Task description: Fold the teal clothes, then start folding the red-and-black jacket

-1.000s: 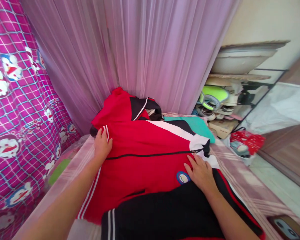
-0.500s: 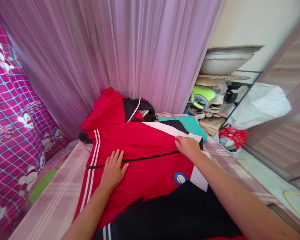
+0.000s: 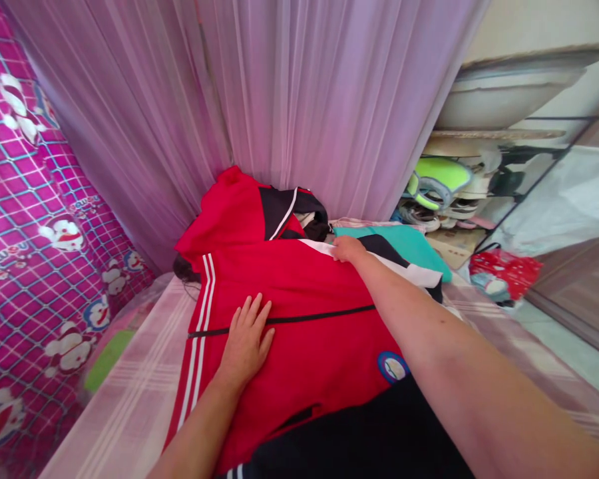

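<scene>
A red jacket (image 3: 299, 283) with a dark zip line, white stripes and a round blue badge lies spread out on the plaid cloth. My left hand (image 3: 247, 342) rests flat on its red front, near the zip, with the fingers stretched. At the far side of the jacket, my right hand (image 3: 349, 250) has its fingers curled closed on the fabric beside the white stripe; the fingertips are partly hidden. A dark sleeve (image 3: 374, 432) with white stripes at its end is folded across the near part. My right forearm covers some of the jacket's right side.
Behind the jacket lie a bunched red and black garment (image 3: 234, 209) and a teal folded cloth (image 3: 404, 243), close to the purple curtain (image 3: 299, 100). A rack (image 3: 534, 159) with shoes and a lime visor stands at right, beside a red bag (image 3: 504, 269).
My right hand has moved from the zip's collar end to the jacket's far white stripe. My left hand stays flat on the red front. The view has shifted slightly.
</scene>
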Available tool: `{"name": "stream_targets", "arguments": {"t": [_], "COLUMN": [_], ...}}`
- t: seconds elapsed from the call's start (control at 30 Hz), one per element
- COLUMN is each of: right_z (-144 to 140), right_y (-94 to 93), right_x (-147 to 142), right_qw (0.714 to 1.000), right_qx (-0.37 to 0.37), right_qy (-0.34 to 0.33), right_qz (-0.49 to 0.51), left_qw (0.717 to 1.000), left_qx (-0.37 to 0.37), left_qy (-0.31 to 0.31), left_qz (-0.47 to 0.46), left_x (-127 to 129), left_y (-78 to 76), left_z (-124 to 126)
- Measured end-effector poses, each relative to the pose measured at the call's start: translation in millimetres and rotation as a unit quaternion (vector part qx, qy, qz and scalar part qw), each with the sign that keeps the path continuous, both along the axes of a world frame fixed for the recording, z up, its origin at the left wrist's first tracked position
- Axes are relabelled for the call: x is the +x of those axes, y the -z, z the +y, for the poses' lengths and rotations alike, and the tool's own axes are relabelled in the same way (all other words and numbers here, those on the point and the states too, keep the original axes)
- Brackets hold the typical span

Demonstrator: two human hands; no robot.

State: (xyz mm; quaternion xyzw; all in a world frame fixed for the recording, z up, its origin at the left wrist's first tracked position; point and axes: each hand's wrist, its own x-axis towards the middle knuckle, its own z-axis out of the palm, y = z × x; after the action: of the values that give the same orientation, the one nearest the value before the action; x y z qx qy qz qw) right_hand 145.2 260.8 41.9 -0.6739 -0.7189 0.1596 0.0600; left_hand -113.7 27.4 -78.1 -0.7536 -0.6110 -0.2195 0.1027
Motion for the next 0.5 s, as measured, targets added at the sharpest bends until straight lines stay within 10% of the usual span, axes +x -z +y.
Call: {"name": "stream_targets", "arguments": {"t": [0.2, 0.5], "right_z": [-0.8, -70.2], "right_y": [22.5, 70.3], "right_x": [-2.2, 23.0], "right_qw": [0.978, 0.933], "right_qx": [0.190, 0.323], "right_qy": [0.084, -0.114], "right_qz": [0.027, 0.112], "left_qw": [0.998, 0.995], "left_qx": [-0.044, -0.094], "left_qy": [0.040, 0.014], "left_qz": [0.009, 0.043], "left_x": [2.4, 8.2], "left_y": [-4.7, -12.4], "left_z": [-0.9, -0.9]}}
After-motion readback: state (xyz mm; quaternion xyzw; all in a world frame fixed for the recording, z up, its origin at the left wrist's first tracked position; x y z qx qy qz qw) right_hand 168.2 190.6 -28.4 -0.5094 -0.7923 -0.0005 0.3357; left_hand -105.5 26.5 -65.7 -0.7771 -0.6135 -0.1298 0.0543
